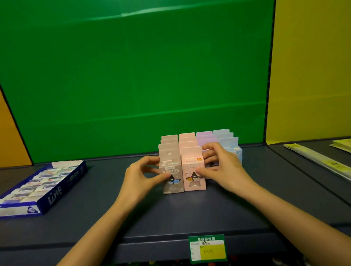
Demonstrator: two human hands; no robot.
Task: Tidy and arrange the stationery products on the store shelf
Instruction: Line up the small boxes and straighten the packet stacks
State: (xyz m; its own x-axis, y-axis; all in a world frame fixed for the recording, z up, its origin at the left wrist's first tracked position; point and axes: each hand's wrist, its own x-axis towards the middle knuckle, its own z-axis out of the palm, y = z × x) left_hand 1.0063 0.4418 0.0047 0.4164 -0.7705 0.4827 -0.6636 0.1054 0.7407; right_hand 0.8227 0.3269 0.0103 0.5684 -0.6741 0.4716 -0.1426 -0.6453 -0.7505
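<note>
Small upright boxes with star-shaped windows stand in rows on the dark shelf [175,218]. The front grey-brown box [171,165] is pinched by my left hand [140,178], thumb on its face and fingers on its left side. Beside it stands the front pink box [193,162], which my right hand [223,169] grips with the thumb on the front and fingers behind its right side. Behind them run rows of grey, pink, lilac boxes [204,136] and light blue boxes [229,140]. The front lilac box is mostly hidden by my right hand.
A blue display tray [54,195] of white erasers sits at the left of the shelf. Clear-wrapped yellow-green sheets [322,161] lie at the right. A green price tag [207,248] hangs on the shelf's front edge. A green back panel rises behind.
</note>
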